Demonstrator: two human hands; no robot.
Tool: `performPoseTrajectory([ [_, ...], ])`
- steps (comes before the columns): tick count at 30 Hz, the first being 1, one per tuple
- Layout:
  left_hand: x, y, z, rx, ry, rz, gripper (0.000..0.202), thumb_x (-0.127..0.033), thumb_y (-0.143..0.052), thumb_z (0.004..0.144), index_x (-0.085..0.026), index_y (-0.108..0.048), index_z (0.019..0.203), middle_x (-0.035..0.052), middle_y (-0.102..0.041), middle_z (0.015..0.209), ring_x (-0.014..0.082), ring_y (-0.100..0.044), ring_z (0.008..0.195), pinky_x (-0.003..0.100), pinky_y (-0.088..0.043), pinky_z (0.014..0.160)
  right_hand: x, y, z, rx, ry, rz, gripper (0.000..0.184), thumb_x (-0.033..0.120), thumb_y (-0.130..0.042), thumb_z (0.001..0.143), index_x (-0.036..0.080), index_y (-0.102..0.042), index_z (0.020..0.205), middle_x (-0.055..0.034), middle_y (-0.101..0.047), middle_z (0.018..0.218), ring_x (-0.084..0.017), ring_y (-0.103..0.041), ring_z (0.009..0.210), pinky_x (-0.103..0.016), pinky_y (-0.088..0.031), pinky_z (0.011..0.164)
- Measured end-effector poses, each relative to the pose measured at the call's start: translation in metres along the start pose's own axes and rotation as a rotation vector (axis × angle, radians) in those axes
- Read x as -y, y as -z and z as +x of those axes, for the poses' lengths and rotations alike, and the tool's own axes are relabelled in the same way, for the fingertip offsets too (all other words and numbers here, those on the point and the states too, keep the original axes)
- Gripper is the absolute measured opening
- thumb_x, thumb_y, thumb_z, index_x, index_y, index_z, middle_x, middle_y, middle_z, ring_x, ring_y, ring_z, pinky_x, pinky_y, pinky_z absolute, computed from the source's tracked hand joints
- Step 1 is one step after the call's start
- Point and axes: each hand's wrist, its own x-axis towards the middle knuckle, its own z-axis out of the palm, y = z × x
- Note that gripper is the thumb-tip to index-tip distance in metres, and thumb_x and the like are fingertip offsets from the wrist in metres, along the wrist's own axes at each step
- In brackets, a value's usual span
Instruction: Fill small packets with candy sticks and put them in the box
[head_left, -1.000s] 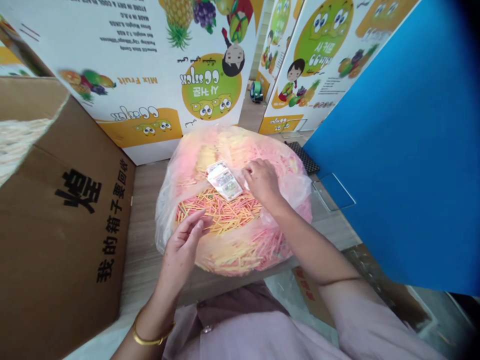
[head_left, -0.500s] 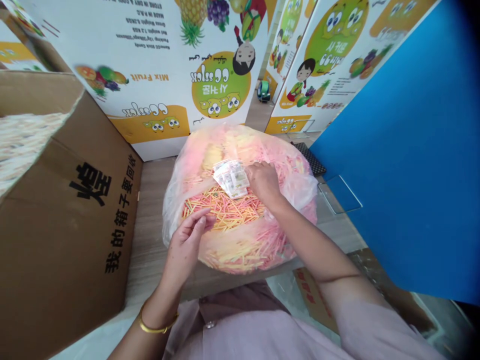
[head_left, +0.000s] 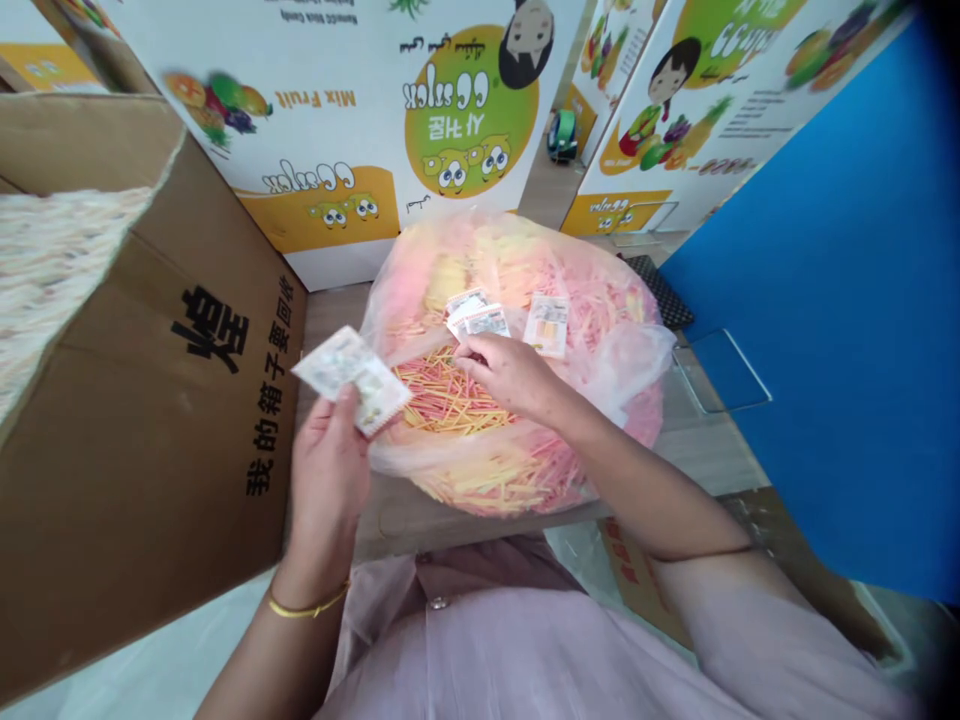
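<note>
A large clear plastic bag (head_left: 637, 370) full of pink, yellow and orange candy sticks (head_left: 442, 395) sits on the table in front of me. My left hand (head_left: 326, 470) is raised at the bag's left edge, closed on a small printed packet (head_left: 352, 380). My right hand (head_left: 510, 372) rests on the sticks in the bag's open mouth, fingers curled and touching a few printed packets (head_left: 474, 316). Another packet (head_left: 547, 324) lies on the sticks just to the right.
An open brown cardboard box (head_left: 150, 400) with black characters stands at the left. White printed fruit cartons (head_left: 360, 130) rise behind the bag. A blue panel (head_left: 840, 300) stands at the right, with a clear plastic tray (head_left: 720, 370) at its foot. A tape roll (head_left: 562, 135) lies farther back.
My left hand has lifted from the bag's mouth and now holds a packet up. My right hand shifted slightly left, and a separate packet now lies on the sticks.
</note>
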Motion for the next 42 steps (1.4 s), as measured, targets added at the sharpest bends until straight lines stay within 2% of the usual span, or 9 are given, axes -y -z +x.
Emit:
performPoseTrajectory([
  [4,-0.019,0.024,0.010,-0.131,-0.086,0.023,0.027,-0.037,-0.076,0.086,-0.031,-0.075,0.113,0.0007,-0.077,0.118,0.0146,-0.075,0.083,0.018,-0.058,0.056,-0.005,-0.012,0.002,0.202,0.055,-0.263,0.024,0.018,-0.051,0.101,0.013,-0.071,0.089,-0.0078,-0.068,0.097,-0.016,-0.059,0.091,-0.027,-0.038,0.083],
  [9,-0.015,0.026,0.010,-0.148,-0.072,-0.026,0.025,-0.037,-0.080,0.082,-0.027,-0.076,0.104,-0.0012,-0.077,0.103,0.0095,-0.068,0.067,0.015,-0.051,0.048,0.016,-0.056,-0.004,0.263,0.133,-0.478,0.026,0.026,-0.056,0.100,0.007,-0.074,0.100,-0.0159,-0.069,0.104,-0.023,-0.062,0.099,-0.034,-0.042,0.089],
  [13,-0.007,0.020,0.009,-0.111,-0.049,-0.057,0.023,-0.039,-0.080,0.081,-0.024,-0.075,0.098,-0.0030,-0.074,0.091,0.0073,-0.063,0.062,0.015,-0.049,0.047,0.026,-0.075,-0.002,0.214,0.098,-0.552,0.039,0.036,-0.061,0.096,0.003,-0.070,0.116,-0.0215,-0.067,0.116,-0.031,-0.062,0.109,-0.040,-0.045,0.091],
  [19,-0.006,0.019,0.009,-0.112,-0.023,-0.067,0.025,-0.038,-0.080,0.081,-0.023,-0.076,0.100,-0.0014,-0.075,0.095,0.0076,-0.064,0.067,0.014,-0.049,0.049,0.020,-0.072,0.008,0.321,0.167,-0.467,0.032,0.025,-0.053,0.097,0.011,-0.071,0.119,-0.0164,-0.070,0.115,-0.028,-0.064,0.105,-0.037,-0.046,0.089],
  [26,-0.009,0.016,0.006,-0.119,-0.028,-0.062,0.020,-0.034,-0.073,0.088,-0.023,-0.076,0.105,0.0058,-0.075,0.122,0.0208,-0.071,0.108,0.030,-0.065,0.082,0.010,-0.064,0.008,0.169,0.154,-0.455,0.026,0.017,-0.046,0.100,0.002,-0.066,0.107,-0.0227,-0.064,0.116,-0.028,-0.056,0.113,-0.041,-0.042,0.103],
  [29,-0.009,0.014,0.005,-0.091,-0.039,-0.062,0.018,-0.035,-0.074,0.088,-0.023,-0.076,0.101,0.0063,-0.075,0.121,0.0230,-0.069,0.117,0.037,-0.065,0.091,0.011,-0.051,0.010,0.134,0.010,-0.295,0.024,0.020,-0.041,0.103,0.006,-0.060,0.107,-0.0201,-0.064,0.112,-0.026,-0.059,0.104,-0.042,-0.044,0.099],
  [38,-0.009,0.004,-0.005,0.073,0.081,-0.039,0.025,-0.038,-0.080,0.082,-0.020,-0.077,0.099,0.0107,-0.075,0.126,0.0290,-0.064,0.130,0.048,-0.060,0.105,-0.002,-0.033,0.022,0.230,-0.257,0.813,0.010,0.016,-0.037,0.096,0.021,-0.042,0.089,0.0020,-0.053,0.074,-0.013,-0.058,0.065,-0.028,-0.049,0.069],
  [40,-0.010,0.007,-0.002,0.064,0.075,-0.039,0.025,-0.037,-0.079,0.082,-0.020,-0.077,0.101,0.0107,-0.075,0.126,0.0289,-0.064,0.130,0.048,-0.059,0.106,-0.008,-0.030,0.021,0.226,-0.246,0.856,0.008,0.021,-0.040,0.097,0.022,-0.040,0.089,0.0047,-0.045,0.071,-0.011,-0.051,0.059,-0.026,-0.047,0.062],
  [42,-0.013,0.012,0.003,0.011,0.036,-0.050,0.023,-0.036,-0.078,0.083,-0.021,-0.077,0.100,0.0099,-0.075,0.125,0.0278,-0.066,0.127,0.046,-0.061,0.103,-0.012,-0.024,0.020,0.192,-0.194,0.643,0.014,0.032,-0.040,0.102,0.021,-0.044,0.096,0.0043,-0.047,0.073,-0.010,-0.048,0.059,-0.025,-0.046,0.061],
])
